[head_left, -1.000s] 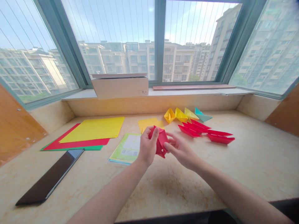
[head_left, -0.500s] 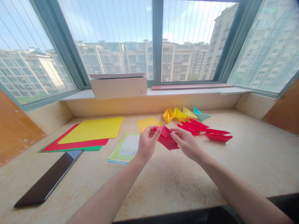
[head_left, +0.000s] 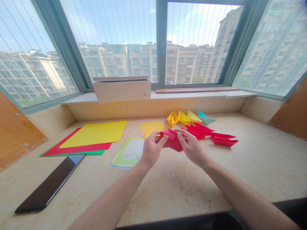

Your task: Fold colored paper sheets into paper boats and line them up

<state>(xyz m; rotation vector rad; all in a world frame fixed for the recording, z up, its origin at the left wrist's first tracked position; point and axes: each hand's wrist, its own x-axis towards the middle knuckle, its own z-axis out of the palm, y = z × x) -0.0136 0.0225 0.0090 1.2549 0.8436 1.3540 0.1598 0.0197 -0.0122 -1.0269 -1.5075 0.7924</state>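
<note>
A folded piece of red paper (head_left: 173, 142) is held above the counter between both hands. My left hand (head_left: 153, 147) pinches its left end, thumb in front and fingers behind. At the other end, my right hand (head_left: 191, 145) grips it the same way. The fingers behind the paper are partly hidden. Just beyond my right hand lie several red paper boats (head_left: 200, 128), with another red boat (head_left: 224, 140) to their right. Behind them stand yellow paper boats (head_left: 184, 118) and a teal boat (head_left: 206, 118) in a row.
Yellow sheets (head_left: 96, 132) lie over red and green paper at the left. A black phone-like slab (head_left: 51, 182) rests in front of them. A packet of paper (head_left: 129, 153) and an orange-yellow sheet (head_left: 152, 127) are mid-counter. A white box (head_left: 122, 91) sits on the sill.
The red paper was turned from a steep, upright angle to lying more sideways between the hands. My right hand moved up and took hold of its right end.
</note>
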